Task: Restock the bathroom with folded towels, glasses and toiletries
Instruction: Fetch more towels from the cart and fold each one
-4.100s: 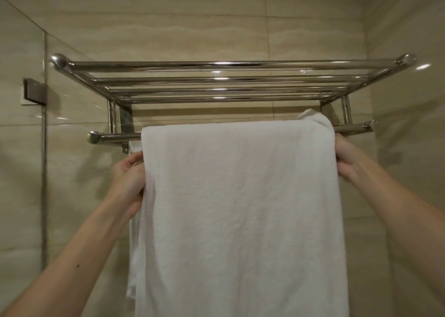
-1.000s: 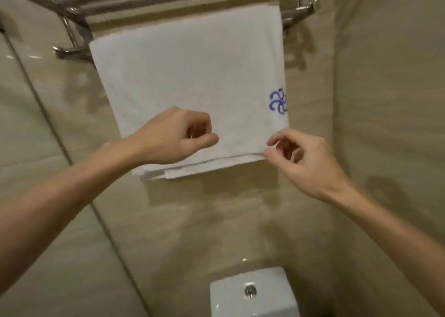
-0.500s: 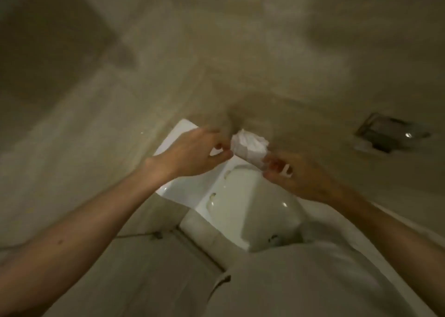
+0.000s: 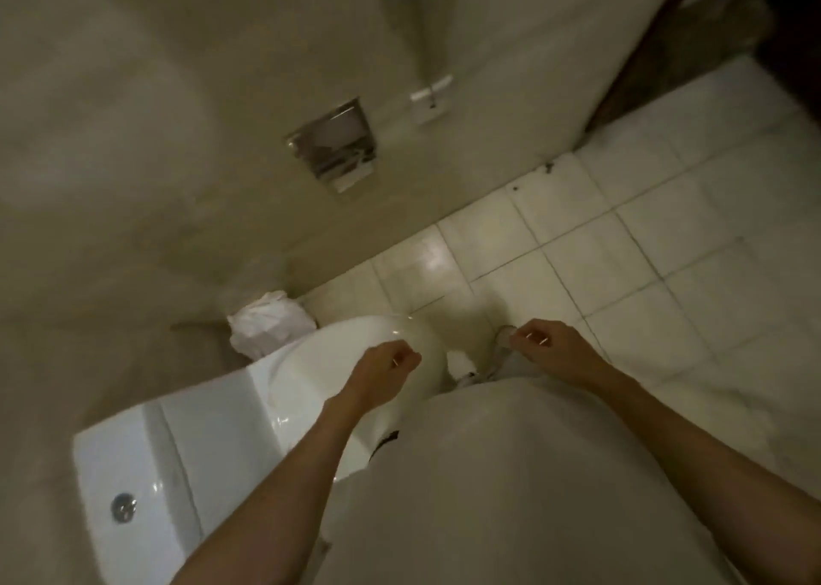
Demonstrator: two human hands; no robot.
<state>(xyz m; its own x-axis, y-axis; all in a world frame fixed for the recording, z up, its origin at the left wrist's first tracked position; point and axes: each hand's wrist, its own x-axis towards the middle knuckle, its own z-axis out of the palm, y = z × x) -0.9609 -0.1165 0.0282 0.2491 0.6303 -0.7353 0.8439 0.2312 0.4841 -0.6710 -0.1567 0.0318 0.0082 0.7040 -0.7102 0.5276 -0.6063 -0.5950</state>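
I look down at a white toilet. My left hand point(image 4: 387, 362) hovers over the closed toilet lid point(image 4: 328, 362), fingers curled in, with nothing visible in it. My right hand point(image 4: 545, 348) is held over the tiled floor to the right of the bowl, also curled and holding nothing I can see. A crumpled white wad or liner point(image 4: 266, 323) sits on the floor against the wall, left of the bowl. No towel, glass or toiletry is in view.
The toilet cistern point(image 4: 146, 473) with its flush button point(image 4: 122, 507) is at lower left. A recessed metal paper holder point(image 4: 332, 145) and a white wall bracket point(image 4: 428, 95) are on the beige wall. White floor tiles point(image 4: 622, 251) spread to the right.
The view swung from the hung towel down to the toilet. The white crumpled piece held between both hands half a second ago has left them; both hands dropped lower and apart.
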